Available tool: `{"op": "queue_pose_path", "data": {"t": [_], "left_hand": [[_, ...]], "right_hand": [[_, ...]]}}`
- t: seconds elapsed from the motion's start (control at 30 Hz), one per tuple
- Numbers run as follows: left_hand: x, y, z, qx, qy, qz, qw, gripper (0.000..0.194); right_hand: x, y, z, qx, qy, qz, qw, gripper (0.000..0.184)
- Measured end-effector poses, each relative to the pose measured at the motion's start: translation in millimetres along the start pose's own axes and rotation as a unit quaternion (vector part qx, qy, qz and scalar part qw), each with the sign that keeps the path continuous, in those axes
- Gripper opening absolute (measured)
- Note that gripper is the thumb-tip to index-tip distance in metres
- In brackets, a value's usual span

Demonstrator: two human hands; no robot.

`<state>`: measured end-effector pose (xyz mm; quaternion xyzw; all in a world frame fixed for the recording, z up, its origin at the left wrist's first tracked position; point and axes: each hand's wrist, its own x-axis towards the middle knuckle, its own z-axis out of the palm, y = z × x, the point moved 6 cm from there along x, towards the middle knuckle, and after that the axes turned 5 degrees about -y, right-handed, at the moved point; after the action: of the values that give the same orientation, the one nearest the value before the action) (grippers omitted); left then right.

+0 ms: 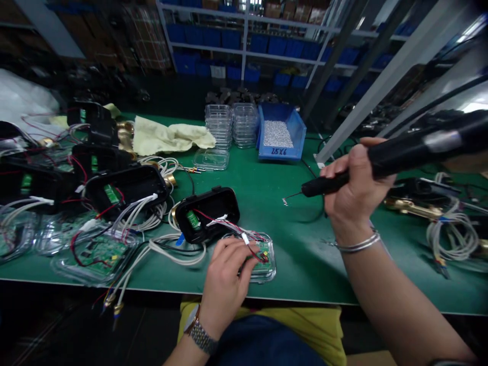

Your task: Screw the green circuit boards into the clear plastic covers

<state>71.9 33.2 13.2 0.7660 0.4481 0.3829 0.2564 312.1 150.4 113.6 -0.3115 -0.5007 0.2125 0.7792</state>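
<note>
My left hand [227,267] is closed over the left part of a green circuit board [263,252], which lies in a clear plastic cover [271,277] at the table's front. Its fingertips are partly hidden by red and black wires and a white connector [245,238]. Those wires run into an open black housing [208,213] just behind. Raised on the right, my right hand [354,185] grips a black electric screwdriver [415,152]. Its thin bit points left and down, close to a few small screws [284,202] by the tip; whether they touch cannot be made out.
Several black housings [125,188] with cables and boards crowd the left. At the back are a yellow cloth [168,136], stacked clear covers [218,127] and a blue bin [282,152] of small metal parts. Coiled cables [453,234] and brass fittings lie right, near a slanted metal post [366,96].
</note>
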Motion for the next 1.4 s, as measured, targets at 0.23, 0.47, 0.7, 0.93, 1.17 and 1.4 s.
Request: {"op": "queue_pose_path", "data": {"t": [0.23, 0.47, 0.7, 0.93, 1.17, 1.4], "left_hand": [[-9, 6, -11.5, 0.042, 0.027, 0.000, 0.999, 0.028], [-14, 12, -22.2, 0.062, 0.054, -0.001, 0.997, 0.025], [-14, 24, -40.8, 0.075, 0.124, 0.002, 0.989, 0.021], [18, 41, -63.8, 0.118, 0.180, 0.026, 0.976, 0.016], [89, 38, -29.0, 0.201, -0.040, 0.006, 0.979, 0.029], [98, 32, -5.2, 0.223, -0.054, -0.001, 0.973, 0.006]], "right_hand": [[-8, 49, -14, -0.076, -0.001, 0.029, 0.997, 0.032], [-9, 52, -11, -0.077, -0.002, 0.035, 0.996, 0.033], [-9, 6, 10, 0.001, -0.037, 0.002, 0.999, 0.029], [-24, -15, 25, 0.076, -0.063, 0.053, 0.994, 0.022], [-31, -44, 30, 0.112, -0.067, 0.044, 0.991, 0.019], [-32, -53, 28, 0.129, -0.055, 0.051, 0.989, 0.019]]}}
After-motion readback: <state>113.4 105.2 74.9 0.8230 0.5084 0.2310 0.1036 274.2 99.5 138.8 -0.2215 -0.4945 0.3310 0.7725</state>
